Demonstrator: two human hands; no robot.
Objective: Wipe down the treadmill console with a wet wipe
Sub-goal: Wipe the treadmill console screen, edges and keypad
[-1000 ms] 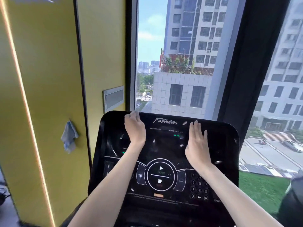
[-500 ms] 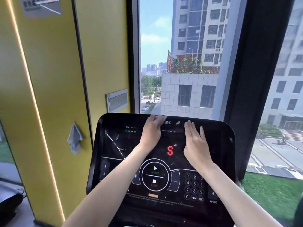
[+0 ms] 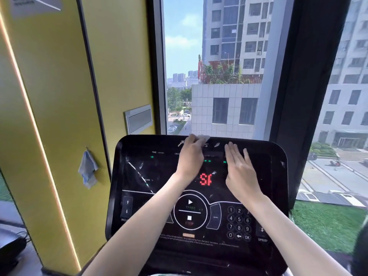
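Observation:
The black treadmill console [image 3: 139, 196] fills the lower middle of the view, with red digits lit at its centre. My left hand [image 3: 190, 158] lies near the console's top edge, over the brand lettering, fingers pressing a pale wet wipe [image 3: 203, 138] that sticks out past the fingertips. My right hand [image 3: 239, 170] rests flat on the console to the right of the digits, fingers straight and together, holding nothing.
A yellow wall [image 3: 59, 96] stands close on the left with a blue-grey cloth [image 3: 87, 170] hanging from a hook. A large window [image 3: 219, 76] is right behind the console. A keypad [image 3: 239, 224] and a round start/stop control [image 3: 190, 210] sit on the lower console.
My left hand with the wipe has slid right along the console's top edge, from the left part to the middle. The right hand has stayed put. The red display has lit up.

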